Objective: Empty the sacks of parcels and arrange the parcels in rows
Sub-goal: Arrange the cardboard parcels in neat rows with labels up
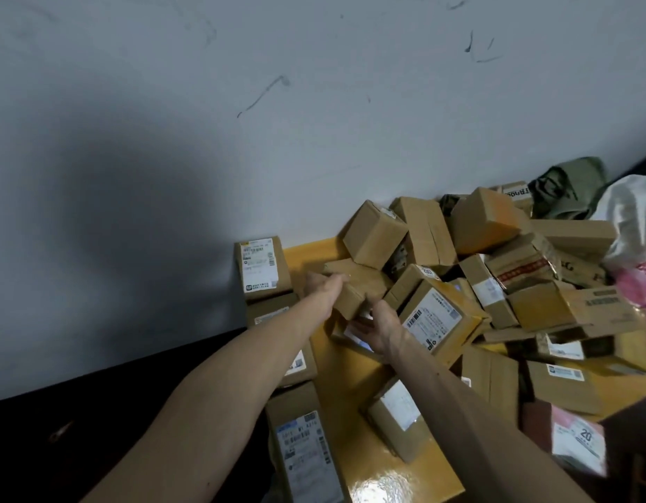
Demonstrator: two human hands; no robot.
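Note:
A brown cardboard parcel [361, 283] is held between both hands near the far end of the yellow table [345, 372]. My left hand [323, 286] grips its left end from above. My right hand [377, 328] holds it from below on the near side. A row of parcels runs along the table's left edge, from a labelled box [260, 265] against the wall to a long labelled box [305, 451] nearest me. To the right lies a loose heap of several parcels [477, 255].
A green sack [568, 190] lies crumpled at the back right by the wall. A white and pink plastic bag [633, 245] sits at the right edge. The grey wall stands just behind the table. Dark floor is to the left.

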